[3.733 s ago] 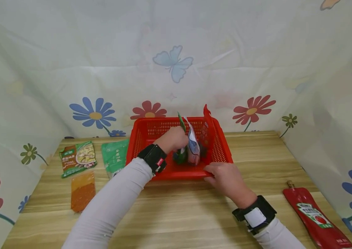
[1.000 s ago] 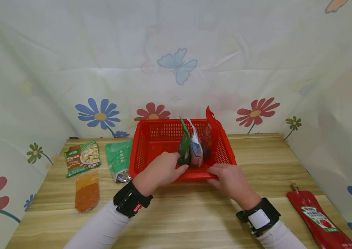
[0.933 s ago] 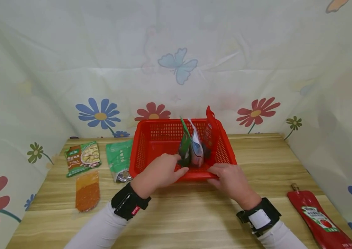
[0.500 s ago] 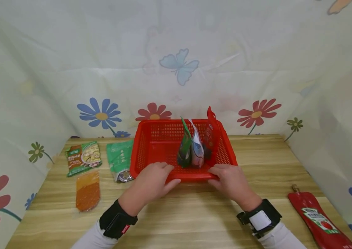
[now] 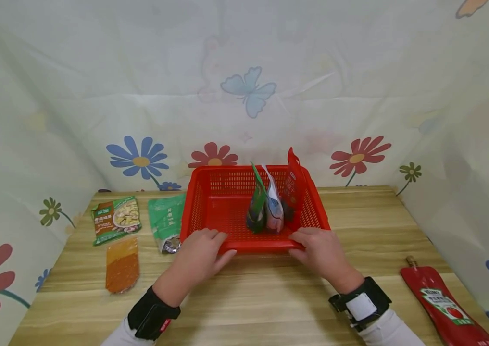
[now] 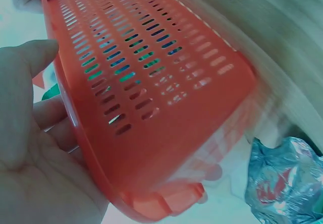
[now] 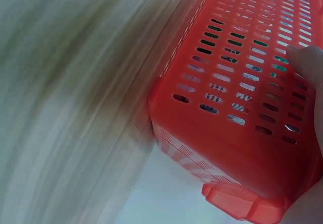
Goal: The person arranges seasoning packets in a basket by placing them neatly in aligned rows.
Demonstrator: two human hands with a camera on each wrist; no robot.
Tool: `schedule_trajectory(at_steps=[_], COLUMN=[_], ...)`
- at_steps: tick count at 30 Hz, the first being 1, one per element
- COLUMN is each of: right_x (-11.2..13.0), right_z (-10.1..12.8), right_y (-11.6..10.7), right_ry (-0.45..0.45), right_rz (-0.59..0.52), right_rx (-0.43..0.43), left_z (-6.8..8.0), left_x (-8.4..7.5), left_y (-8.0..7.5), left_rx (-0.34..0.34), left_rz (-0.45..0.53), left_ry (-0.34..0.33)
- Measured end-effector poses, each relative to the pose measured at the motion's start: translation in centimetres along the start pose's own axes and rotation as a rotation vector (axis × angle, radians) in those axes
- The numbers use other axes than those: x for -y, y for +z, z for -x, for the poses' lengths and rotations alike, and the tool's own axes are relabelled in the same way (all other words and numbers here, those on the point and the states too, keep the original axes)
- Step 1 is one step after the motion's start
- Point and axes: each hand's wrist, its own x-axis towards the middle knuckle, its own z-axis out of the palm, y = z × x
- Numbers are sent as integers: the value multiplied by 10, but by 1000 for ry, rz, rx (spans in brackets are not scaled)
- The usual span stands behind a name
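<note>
Hands both on near rim of red basket (image 5: 209,192): left hand (image 5: 198,250) and right hand (image 5: 319,250) grasping it, steadying upright pouches (image 5: 266,204) inside.

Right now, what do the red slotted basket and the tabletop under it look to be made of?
The red slotted basket looks like moulded plastic: one even, slightly glossy colour, with regular slots and a rolled rim. The light striped tabletop shows a wood grain pattern; whether it is solid wood or laminate cannot be told.
</note>
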Motion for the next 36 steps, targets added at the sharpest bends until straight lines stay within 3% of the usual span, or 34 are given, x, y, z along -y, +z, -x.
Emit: schedule_trajectory(at_steps=[4,10,13,17,20,22,27,33,36], right_x=[0,0,0,1,1,1,1,0,0], right_z=[1,3,3,3,4,4,4,2,1], right_y=[0,0,-1,-1,0,0,1,1,0], right_ry=[1,5,6,8,11,11,3,4,10], right_rz=[2,0,-2,-2,1,4,7,-10,-16], right_rx=[5,4,3,6,8,8,10,4,6], left_z=[6,16,21,25,26,26,27,23,16], left_x=[5,16,23,37,53,65,89,107,114], left_y=[-1,-9,-13,-15,-13,-11,-6,-2,1], left_rx=[-6,-17,-84,-236,-326,-339,-223,-94,38], left_rz=[59,242,296,379,466,511,573,502,458], left_ry=[-41,-134,-157,-204,-276,-348,-526,-602,-646])
